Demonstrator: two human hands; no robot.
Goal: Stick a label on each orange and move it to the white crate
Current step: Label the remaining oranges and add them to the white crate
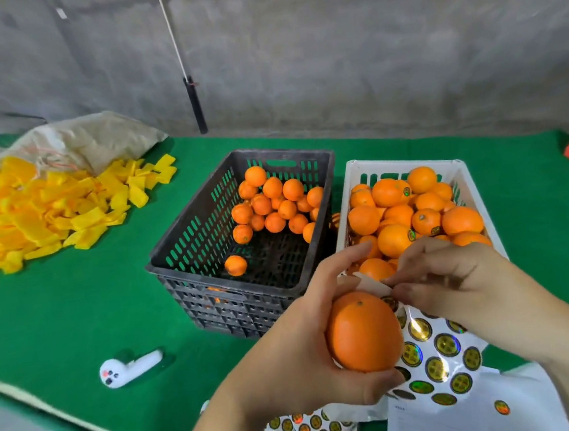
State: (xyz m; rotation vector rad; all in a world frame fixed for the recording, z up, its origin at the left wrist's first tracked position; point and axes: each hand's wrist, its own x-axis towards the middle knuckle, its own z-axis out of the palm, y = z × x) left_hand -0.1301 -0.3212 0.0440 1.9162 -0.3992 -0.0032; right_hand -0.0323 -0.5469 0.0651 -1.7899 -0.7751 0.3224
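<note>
Bare green table [77, 302] open at left, then black crate [190, 258] beside white crate [353, 188], left hand [298, 344] curled round an orange [364, 332] before them, right hand [454, 279] fingertips pinching a label [389, 303] at the sticker sheet's [442, 349] top edge.

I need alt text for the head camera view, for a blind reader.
A left hand holds an orange while the right hand peels a label from a sticker sheet. Behind: a black crate and a white crate, both holding oranges.
</note>
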